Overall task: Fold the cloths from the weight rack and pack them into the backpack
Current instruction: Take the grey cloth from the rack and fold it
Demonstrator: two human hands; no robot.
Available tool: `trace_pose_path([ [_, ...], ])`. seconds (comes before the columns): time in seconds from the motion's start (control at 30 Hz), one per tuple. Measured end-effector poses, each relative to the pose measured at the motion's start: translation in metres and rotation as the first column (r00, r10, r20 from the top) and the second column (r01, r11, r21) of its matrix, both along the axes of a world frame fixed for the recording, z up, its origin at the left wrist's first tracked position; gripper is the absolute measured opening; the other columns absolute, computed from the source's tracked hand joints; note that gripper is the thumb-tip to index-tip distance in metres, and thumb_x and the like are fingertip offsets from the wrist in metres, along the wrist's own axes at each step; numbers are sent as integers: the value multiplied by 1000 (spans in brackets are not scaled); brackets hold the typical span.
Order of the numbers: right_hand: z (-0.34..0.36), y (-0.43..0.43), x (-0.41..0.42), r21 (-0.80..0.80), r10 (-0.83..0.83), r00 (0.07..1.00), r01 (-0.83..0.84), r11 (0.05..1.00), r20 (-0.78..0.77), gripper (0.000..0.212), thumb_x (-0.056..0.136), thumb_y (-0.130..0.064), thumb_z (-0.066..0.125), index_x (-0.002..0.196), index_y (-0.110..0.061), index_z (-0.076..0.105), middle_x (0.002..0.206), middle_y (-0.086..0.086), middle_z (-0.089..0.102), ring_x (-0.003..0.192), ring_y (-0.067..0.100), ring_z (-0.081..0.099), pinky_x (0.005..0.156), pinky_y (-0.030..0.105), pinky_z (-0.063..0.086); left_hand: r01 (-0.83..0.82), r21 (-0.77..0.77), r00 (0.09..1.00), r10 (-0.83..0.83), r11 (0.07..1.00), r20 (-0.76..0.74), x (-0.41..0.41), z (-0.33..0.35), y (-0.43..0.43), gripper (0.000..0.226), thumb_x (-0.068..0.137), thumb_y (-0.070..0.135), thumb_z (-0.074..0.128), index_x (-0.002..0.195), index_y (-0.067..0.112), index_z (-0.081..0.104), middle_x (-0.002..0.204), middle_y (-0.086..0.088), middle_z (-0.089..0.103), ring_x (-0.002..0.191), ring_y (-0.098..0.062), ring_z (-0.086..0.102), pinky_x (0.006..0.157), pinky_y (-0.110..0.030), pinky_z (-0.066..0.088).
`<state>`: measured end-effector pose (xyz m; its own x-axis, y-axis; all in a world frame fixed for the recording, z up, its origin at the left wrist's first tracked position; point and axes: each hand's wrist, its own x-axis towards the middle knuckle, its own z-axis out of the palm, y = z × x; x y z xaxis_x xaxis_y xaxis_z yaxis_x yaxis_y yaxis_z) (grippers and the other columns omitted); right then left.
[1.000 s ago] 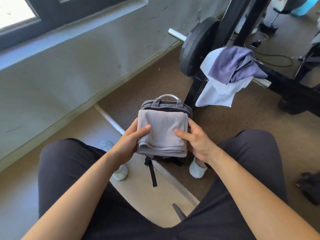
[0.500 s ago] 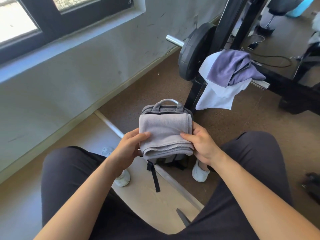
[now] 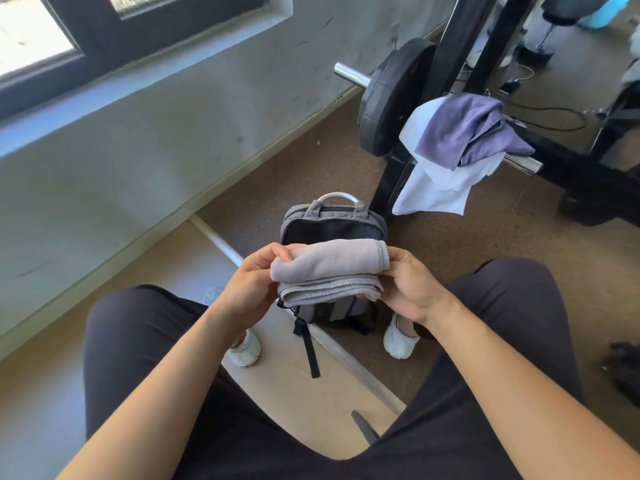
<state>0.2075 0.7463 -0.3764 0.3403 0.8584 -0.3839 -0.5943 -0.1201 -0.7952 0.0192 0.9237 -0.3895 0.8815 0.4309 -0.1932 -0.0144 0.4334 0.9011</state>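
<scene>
**A:** Where is the cloth, and which way does it lie?

**B:** The grey cloth [image 3: 329,271] is folded into a thick, flat bundle and held in the air between the person's knees. It sits just over the near edge of the backpack [image 3: 332,225]. Its long axis runs left to right. The top layer turns over in a rounded fold, and the stacked layer edges below it face near, toward the person. A hemmed end shows at the right.

**A:** What holds it?

**B:** Both hands do. The left hand [image 3: 251,284] pinches the left end of the top layer between thumb and curled fingers. The right hand [image 3: 410,289] grips the right end, its fingers curled round it.

**A:** And the backpack?

**B:** It stands upright on the floor between the white shoes [image 3: 398,341], with its curved handle [image 3: 337,197] at the far, upper end. The main compartment gapes open. Only dark lining shows inside, and I cannot tell whether anything lies in it. The grey cloth is outside it. A black strap [image 3: 308,344] trails from the pack's base toward the near side, over a pale board [image 3: 304,403].

**A:** What is on the rack?

**B:** On the weight rack [image 3: 446,53], far and to the right of the pack, a purple cloth [image 3: 464,129] lies crumpled on a white cloth [image 3: 440,188]. Both are unfolded and draped over a chrome peg [image 3: 523,164]. A black weight plate [image 3: 388,102] sits just to their left on a chrome bar [image 3: 349,76], close to the grey wall.
</scene>
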Motion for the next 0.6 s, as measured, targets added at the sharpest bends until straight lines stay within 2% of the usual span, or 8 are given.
trace_pose_path([
  [0.07,0,-1,4,-18,-16,998,14,1000,-66,41,99,-6,33,120,2,67,117,21,69,105,32,68,85,42,57,-12,79,1000,13,997,-8,-1,-4,2,43,79,-19,53,68,20,66,125,-15,70,110,-34,66,80,-37,55],
  [0.13,-3,-1,8,-26,-28,997,26,999,-76,46,97,-22,39,120,12,59,118,27,62,109,38,61,90,47,52,-25,224,998,36,974,-44,-2,-10,3,42,82,-25,52,68,13,63,125,-16,71,115,-34,67,87,-39,56],
  [0.23,-8,1,9,-147,-28,995,43,988,100,73,84,-58,65,122,3,56,124,32,57,112,39,58,90,52,51,-12,414,991,65,910,-114,-4,-17,3,20,85,-28,50,77,-11,57,121,-11,73,117,-29,67,92,-39,53],
  [0.3,-10,3,6,-216,18,986,18,976,163,86,76,-67,71,132,-5,51,135,26,54,117,35,61,84,50,57,-9,475,994,58,880,-88,-4,-15,2,29,83,-28,55,69,-3,57,121,-9,72,118,-28,66,95,-36,51],
  [0.37,-10,2,0,-267,104,977,-52,962,184,75,79,-64,71,134,-17,51,136,15,53,119,34,61,78,46,61,-4,520,999,30,854,-42,-3,-10,0,49,81,-28,57,60,16,60,119,-7,71,117,-23,65,95,-31,50],
  [0.43,-8,2,-3,-297,182,965,-121,947,188,59,84,-54,71,130,-19,57,131,12,60,111,30,67,77,45,62,11,543,1000,1,840,-22,-4,-9,-1,60,78,-31,56,58,25,61,116,-7,69,116,-22,65,94,-29,50],
  [0.53,-4,0,-1,-285,220,928,-133,949,302,40,87,-26,75,123,-14,62,117,9,68,98,22,71,76,42,62,25,554,1000,-23,832,-10,-6,-7,1,56,74,-25,54,57,27,63,119,-11,68,117,-26,65,94,-35,52],
  [0.6,-4,-2,3,-261,218,895,-120,958,388,38,86,-14,77,121,-13,63,115,10,68,103,23,70,81,40,62,61,478,998,-56,876,-24,-6,-5,2,47,73,-22,50,62,22,64,124,-16,67,120,-31,64,94,-41,53],
])
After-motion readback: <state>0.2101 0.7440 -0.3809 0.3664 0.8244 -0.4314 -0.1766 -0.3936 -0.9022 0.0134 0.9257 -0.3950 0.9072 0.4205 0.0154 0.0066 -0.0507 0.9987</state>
